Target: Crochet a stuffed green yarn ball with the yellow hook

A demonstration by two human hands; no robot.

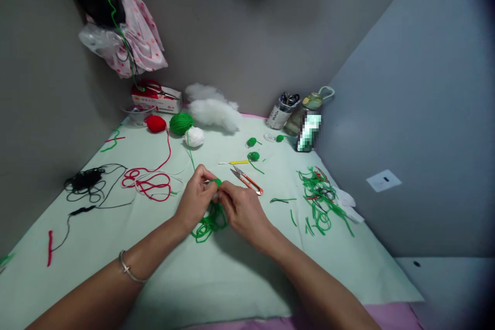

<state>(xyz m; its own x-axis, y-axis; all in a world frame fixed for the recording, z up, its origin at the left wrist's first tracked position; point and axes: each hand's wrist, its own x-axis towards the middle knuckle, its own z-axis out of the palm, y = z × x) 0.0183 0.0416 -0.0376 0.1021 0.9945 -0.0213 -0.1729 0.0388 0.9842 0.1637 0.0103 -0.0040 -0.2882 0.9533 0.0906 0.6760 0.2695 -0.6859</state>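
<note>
At the middle of the surface [232, 278], both forearms are brought in from the lower edge and the hands are met thumb to thumb. The left hand [195, 198], with a bracelet [127, 268] at its wrist, is raised slightly, its fingers pinched on a green piece [217, 182]. The right hand [242, 209] is held lower, its fingers bunched tight on the same piece. Print on the red-and-white box [157, 98] is too small to be read. The piece is small, rounded and bright green; loose green yarn [209, 224] is trailed below it. Orange-handled snips [247, 180] are laid just beyond.
</note>
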